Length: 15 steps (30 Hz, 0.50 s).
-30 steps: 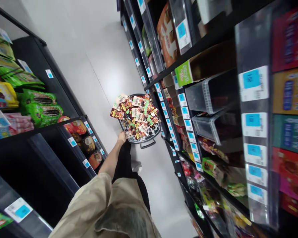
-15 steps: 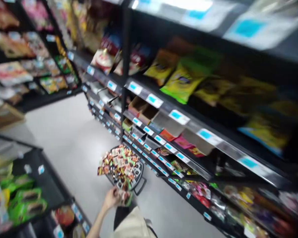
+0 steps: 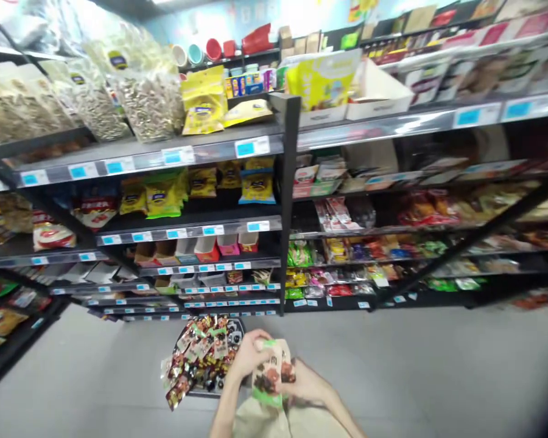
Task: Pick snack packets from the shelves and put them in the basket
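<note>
cream packet (image 3: 268, 378), long axis fore-and-aft, is pinched in closed fingers: left hand (image 3: 250, 354) upper left, right hand (image 3: 309, 384) lower right.

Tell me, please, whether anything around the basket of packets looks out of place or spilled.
Yes, slightly: the packets are piled unevenly in the black basket, and a few at its near left jut out past the rim, while most lie inside. Nothing looks spilled on the visible floor.

Packets (image 3: 201, 347) lie in the basket (image 3: 243, 328), before the shelves (image 3: 231, 207) and left of the left hand (image 3: 250, 353) (the right hand (image 3: 305, 383) is farther right).
</note>
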{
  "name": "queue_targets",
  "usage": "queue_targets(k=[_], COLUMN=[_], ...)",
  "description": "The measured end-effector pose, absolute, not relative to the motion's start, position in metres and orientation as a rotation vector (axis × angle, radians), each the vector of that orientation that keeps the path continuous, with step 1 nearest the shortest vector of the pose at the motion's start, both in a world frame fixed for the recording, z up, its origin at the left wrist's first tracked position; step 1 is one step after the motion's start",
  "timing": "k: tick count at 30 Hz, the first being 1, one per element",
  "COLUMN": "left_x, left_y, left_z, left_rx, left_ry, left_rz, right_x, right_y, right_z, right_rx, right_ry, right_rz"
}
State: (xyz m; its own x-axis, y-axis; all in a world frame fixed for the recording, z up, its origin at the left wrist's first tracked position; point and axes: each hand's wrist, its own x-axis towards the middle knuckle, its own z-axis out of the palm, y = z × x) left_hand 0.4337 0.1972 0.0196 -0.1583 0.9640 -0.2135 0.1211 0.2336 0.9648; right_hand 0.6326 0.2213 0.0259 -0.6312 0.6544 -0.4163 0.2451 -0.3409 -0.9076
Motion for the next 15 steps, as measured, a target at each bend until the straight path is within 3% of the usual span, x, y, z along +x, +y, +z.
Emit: queue_targets(k=[3,8,15], left_x=[0.479,0.553,0.605], left_y=[0.217,0.209,0.184], left_z=[0.027,0.018,0.024], left_rx=[1.008,0.825,0.68], left_ry=[1.436,1.224,1.26], left_rz=[1.191,1.24,1.226], right_x=[0.673,0.735,0.787], right_y=[0.217,0.225,0.218], right_z=[0.015,-0.002,0.001], right_rx=[-0.999,-1.24,-1.359], right_ry=[-1.547,-1.441,-1.187], right_rz=[1.954,1.534,1.456])
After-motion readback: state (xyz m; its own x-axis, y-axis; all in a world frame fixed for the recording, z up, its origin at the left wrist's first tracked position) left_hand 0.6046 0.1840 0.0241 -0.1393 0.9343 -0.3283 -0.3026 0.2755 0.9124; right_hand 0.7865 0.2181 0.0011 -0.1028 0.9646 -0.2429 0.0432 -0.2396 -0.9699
